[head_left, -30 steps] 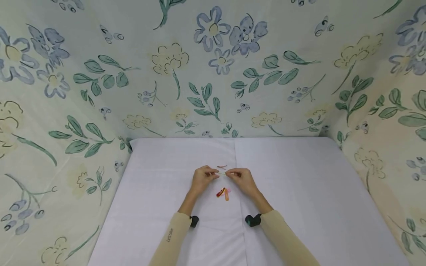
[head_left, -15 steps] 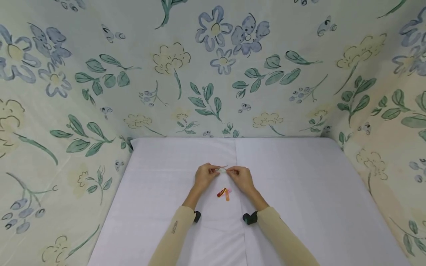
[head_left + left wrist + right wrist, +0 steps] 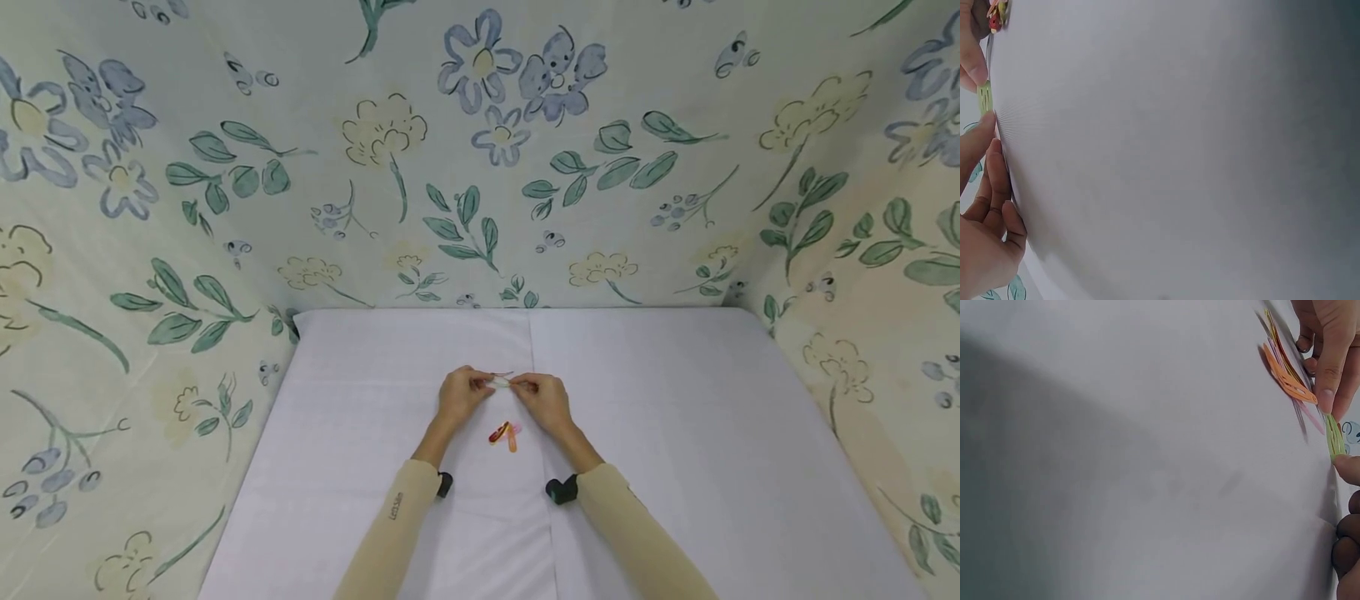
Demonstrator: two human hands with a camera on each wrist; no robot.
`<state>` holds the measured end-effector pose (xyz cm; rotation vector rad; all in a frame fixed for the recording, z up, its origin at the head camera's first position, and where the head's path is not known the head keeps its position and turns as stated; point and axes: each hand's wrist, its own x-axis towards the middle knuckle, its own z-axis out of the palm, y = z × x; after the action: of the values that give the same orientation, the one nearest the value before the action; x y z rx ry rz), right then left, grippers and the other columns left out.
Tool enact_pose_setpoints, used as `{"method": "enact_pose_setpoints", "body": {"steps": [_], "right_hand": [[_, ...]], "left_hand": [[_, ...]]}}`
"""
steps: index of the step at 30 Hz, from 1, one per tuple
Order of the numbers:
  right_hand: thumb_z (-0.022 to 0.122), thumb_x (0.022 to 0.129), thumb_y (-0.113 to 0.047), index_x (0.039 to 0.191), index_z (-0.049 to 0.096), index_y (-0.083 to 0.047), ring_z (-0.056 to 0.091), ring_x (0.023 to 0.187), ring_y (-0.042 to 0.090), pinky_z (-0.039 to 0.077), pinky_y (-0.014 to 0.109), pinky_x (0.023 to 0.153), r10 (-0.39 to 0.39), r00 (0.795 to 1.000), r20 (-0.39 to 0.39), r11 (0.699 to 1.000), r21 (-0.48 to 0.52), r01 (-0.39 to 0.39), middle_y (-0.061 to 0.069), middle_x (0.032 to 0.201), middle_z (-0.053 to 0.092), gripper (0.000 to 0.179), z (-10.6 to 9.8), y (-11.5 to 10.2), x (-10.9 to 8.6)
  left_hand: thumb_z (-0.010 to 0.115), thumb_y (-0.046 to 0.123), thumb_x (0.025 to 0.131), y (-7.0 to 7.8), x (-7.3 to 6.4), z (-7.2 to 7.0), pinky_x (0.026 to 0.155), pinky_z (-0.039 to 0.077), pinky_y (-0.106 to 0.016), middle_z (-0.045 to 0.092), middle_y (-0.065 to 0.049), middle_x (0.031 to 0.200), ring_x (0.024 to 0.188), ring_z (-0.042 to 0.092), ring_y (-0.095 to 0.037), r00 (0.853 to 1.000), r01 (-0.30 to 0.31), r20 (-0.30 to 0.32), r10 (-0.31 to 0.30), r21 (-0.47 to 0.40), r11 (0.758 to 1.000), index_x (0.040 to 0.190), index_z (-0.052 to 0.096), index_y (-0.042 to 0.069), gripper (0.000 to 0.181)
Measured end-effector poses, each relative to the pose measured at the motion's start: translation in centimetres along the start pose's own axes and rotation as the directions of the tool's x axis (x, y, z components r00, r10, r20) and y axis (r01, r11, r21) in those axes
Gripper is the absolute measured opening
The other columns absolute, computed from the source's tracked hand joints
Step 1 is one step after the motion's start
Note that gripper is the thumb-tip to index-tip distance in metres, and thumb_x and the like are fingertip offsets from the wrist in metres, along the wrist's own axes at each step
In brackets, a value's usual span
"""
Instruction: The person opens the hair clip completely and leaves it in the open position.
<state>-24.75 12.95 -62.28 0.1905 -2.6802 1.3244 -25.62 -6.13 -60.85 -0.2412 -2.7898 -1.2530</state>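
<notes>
A light green hair clip (image 3: 1335, 434) with long slits is held between both hands, above the white cloth. My left hand (image 3: 459, 398) pinches one end of it with thumb and fingertips. The other end is pinched by my right hand (image 3: 546, 404). In the left wrist view the green clip's slotted face shows between the two thumbs. Closer to the person, a small group of hair clips lies on the cloth: an orange clip (image 3: 1288, 378), a red and yellow clip (image 3: 498, 432) and a pink one (image 3: 1310, 417).
Just beyond the fingertips a thin reddish strip (image 3: 506, 373) lies on the cloth, partly hidden. White cloth (image 3: 660, 433) covers the table. Floral fabric (image 3: 465, 167) rises behind the table and at both sides.
Both hands have shifted slightly away from the person with the green clip. It has turned from a thin edge to a broader pale face. The group of clips stays put.
</notes>
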Motion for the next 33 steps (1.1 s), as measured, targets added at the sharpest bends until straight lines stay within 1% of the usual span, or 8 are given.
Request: {"method": "enact_pose_setpoints", "body": {"steps": [5,14,21,26,29,33], "right_hand": [[0.079,0.092,-0.012,0.096,0.084,-0.010,0.035,0.051,0.005,0.026,0.020,0.050,-0.001,1.000,-0.003,1.000,0.021,0.001,-0.005,0.055,0.046,0.006,-0.07,0.04,0.05],[0.080,0.091,-0.014,0.095,0.084,-0.011,0.036,0.053,0.005,0.027,0.020,0.052,-0.012,1.000,-0.018,1.000,0.013,0.012,-0.005,0.056,0.045,0.006,0.05,0.10,0.04],[0.080,0.092,-0.015,0.095,0.084,-0.012,0.035,0.053,0.006,0.026,0.021,0.053,0.008,1.000,-0.018,1.000,0.007,-0.008,-0.005,0.056,0.045,0.006,0.08,0.12,0.04],[0.080,0.092,-0.015,0.096,0.084,-0.011,0.036,0.051,0.005,0.027,0.020,0.052,0.006,1.000,-0.014,0.999,0.033,-0.005,-0.004,0.055,0.047,0.007,0.00,0.11,-0.10],[0.080,0.091,-0.014,0.098,0.084,-0.010,0.037,0.051,0.004,0.028,0.020,0.051,-0.004,1.000,-0.017,0.999,0.054,0.005,-0.003,0.056,0.048,0.008,-0.06,0.27,-0.23],[0.080,0.091,-0.013,0.099,0.083,-0.009,0.037,0.052,0.003,0.030,0.020,0.051,-0.009,1.000,-0.019,0.996,0.094,0.011,-0.002,0.058,0.049,0.010,-0.32,0.43,-0.52]], "left_hand": [[0.087,0.005,0.080,0.09,0.00,-0.13,0.061,0.043,-0.020,0.072,-0.012,0.083,0.067,0.056,-0.012,1.000,-0.005,-0.001,0.005,-0.025,1.000,0.099,0.082,0.003,0.020],[0.088,0.004,0.079,-0.02,-0.06,-0.16,0.061,0.042,-0.019,0.072,-0.013,0.081,0.067,0.055,-0.011,1.000,-0.007,-0.005,0.007,-0.039,0.999,0.099,0.082,0.002,0.021],[0.088,0.001,0.078,0.00,-0.17,-0.41,0.060,0.043,-0.019,0.072,-0.015,0.082,0.067,0.057,-0.013,1.000,-0.019,-0.005,0.018,-0.065,0.998,0.100,0.081,-0.002,0.023],[0.088,0.000,0.077,-0.36,-0.21,-0.44,0.060,0.044,-0.017,0.071,-0.014,0.083,0.067,0.057,-0.011,1.000,0.000,0.016,0.001,-0.089,0.996,0.102,0.080,-0.002,0.026],[0.088,-0.001,0.077,-0.57,-0.35,-0.59,0.061,0.045,-0.017,0.071,-0.015,0.083,0.068,0.057,-0.011,0.999,0.002,0.032,0.002,-0.113,0.994,0.103,0.079,-0.003,0.028],[0.089,-0.002,0.076,-0.72,-0.71,-0.89,0.060,0.046,-0.018,0.070,-0.015,0.083,0.068,0.056,-0.010,0.999,-0.003,0.037,0.008,-0.126,0.992,0.103,0.079,-0.005,0.030]]}}
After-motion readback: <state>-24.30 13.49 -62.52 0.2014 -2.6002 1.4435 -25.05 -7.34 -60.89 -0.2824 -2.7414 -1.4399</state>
